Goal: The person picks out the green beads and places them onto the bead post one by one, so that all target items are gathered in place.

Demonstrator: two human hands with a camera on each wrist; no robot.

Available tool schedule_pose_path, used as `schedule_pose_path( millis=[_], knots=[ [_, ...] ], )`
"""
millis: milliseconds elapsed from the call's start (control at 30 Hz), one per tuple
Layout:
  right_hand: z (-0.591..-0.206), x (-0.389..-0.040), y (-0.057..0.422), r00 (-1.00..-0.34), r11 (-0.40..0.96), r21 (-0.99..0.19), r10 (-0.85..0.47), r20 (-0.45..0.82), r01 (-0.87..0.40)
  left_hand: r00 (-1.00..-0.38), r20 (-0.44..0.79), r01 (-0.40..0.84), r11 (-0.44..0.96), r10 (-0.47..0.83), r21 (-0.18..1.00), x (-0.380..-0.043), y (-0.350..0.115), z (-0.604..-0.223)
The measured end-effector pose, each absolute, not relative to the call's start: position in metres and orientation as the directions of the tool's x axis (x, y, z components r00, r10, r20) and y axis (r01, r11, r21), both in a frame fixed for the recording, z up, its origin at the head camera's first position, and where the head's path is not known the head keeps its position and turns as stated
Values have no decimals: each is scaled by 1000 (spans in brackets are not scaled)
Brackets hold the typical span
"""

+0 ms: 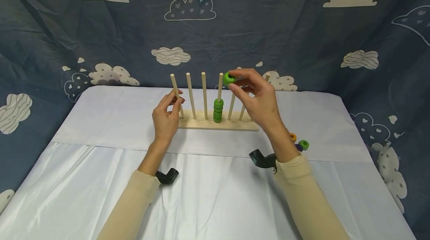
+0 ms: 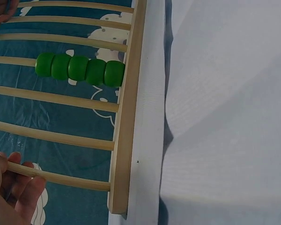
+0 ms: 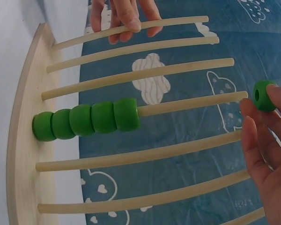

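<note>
A wooden rack with a row of upright pegs stands on the table. Several green beads are stacked at the bottom of its middle peg. My right hand pinches one more green bead between thumb and fingertips, close beside the top of that peg. In the right wrist view the hole of this bead shows, and the peg's tip is just short of it. At the far left, my left hand holds the outermost peg between thumb and fingers.
Right of the rack, partly behind my right forearm, lie a green bead, an orange bead and a dark purple bead. White cloth covers the table. Behind it hangs a dark blue cloth with clouds.
</note>
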State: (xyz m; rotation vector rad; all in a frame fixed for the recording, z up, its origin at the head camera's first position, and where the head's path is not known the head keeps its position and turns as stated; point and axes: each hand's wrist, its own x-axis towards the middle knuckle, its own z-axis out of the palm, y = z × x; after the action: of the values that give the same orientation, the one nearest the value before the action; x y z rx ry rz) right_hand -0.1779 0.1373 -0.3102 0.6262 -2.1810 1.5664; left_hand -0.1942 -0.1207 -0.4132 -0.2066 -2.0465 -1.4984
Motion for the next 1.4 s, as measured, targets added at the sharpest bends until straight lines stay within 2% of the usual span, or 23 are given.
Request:
schedule_pose_path(
  millis=[467,1400],
  knots=[
    [-311,-187,127,-822,244,-787,-107,559,-567,-818,535,447,352,-212,822,-194,-121,-413],
    [-308,-189,122,-814,288,-768,-82,575,-572,-818,534,447,349,-213,824,-194,-120,-413]
  ],
)
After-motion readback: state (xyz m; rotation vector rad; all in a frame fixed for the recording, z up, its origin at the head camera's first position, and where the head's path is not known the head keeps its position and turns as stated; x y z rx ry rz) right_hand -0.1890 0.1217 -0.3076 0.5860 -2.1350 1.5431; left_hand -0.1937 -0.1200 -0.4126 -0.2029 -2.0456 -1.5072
